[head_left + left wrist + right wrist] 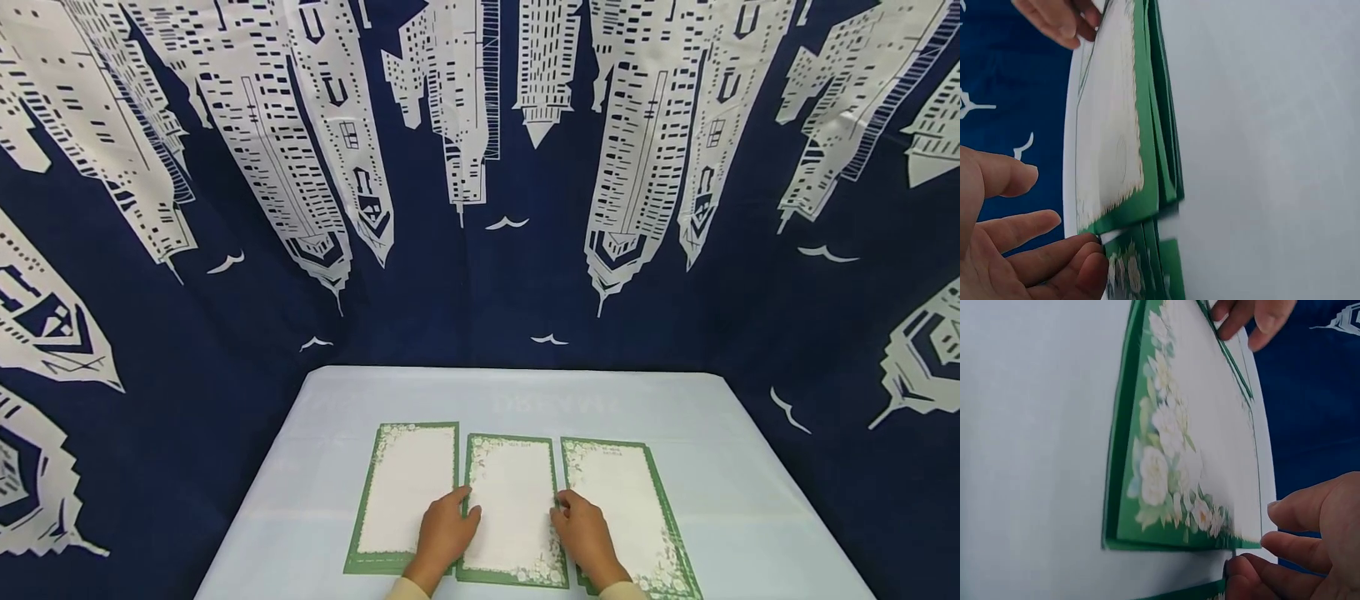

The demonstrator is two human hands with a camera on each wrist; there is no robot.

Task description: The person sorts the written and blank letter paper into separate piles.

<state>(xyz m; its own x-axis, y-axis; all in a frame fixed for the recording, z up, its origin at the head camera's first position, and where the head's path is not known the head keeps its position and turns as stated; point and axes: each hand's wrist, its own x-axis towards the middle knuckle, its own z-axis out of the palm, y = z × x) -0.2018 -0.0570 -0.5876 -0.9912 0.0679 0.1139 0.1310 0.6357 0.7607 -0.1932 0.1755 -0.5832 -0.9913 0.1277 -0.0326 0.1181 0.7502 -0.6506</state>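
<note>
Three flat stacks of green-bordered, flower-printed stationery sheets lie side by side. My left hand (447, 529) rests at the left edge of the middle sheet (514, 508), between it and the left sheet (412, 492). On the other side, my right hand (585, 529) touches the middle sheet's right edge and overlaps the right sheet (622, 500). In the left wrist view, the left fingers (1035, 225) are loosely bent at a sheet's corner, thumb apart. The right wrist view has the right fingers (1291, 550) likewise beside a floral corner. Neither hand pinches paper.
The sheets lie on a white table (285, 517) with rounded far corners. A dark blue cloth (465, 292) printed with white buildings and birds hangs behind and along both sides. Layered green edges (1163, 125) show several sheets stacked together.
</note>
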